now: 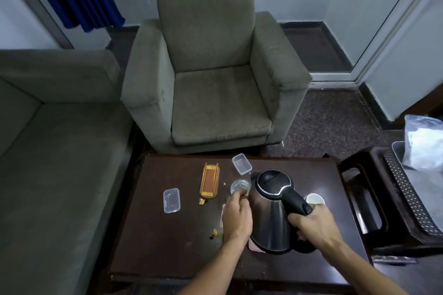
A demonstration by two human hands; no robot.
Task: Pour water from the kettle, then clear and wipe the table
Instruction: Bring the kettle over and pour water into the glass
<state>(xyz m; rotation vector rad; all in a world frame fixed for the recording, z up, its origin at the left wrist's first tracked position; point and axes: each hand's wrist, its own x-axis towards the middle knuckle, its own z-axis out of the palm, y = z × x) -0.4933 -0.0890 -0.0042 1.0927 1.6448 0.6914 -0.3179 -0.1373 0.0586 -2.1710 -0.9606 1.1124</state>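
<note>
— Steel kettle (271, 218), black-lidded, tilted at the dark wooden table's (167, 246) centre: why?
— To pour: the right hand's (311, 225) fingers wrap its handle, spout toward the clear glass tumbler (239, 185) that the left hand's (237, 218) curled fingers steady.

Unable to identify pink object (253, 246), largely covered by kettle (269, 218) and left hand (237, 217); likewise yellowish scraps (215, 232), too small.

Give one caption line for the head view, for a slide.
Right hand grips the kettle beside the glass that the left hand holds.
</note>
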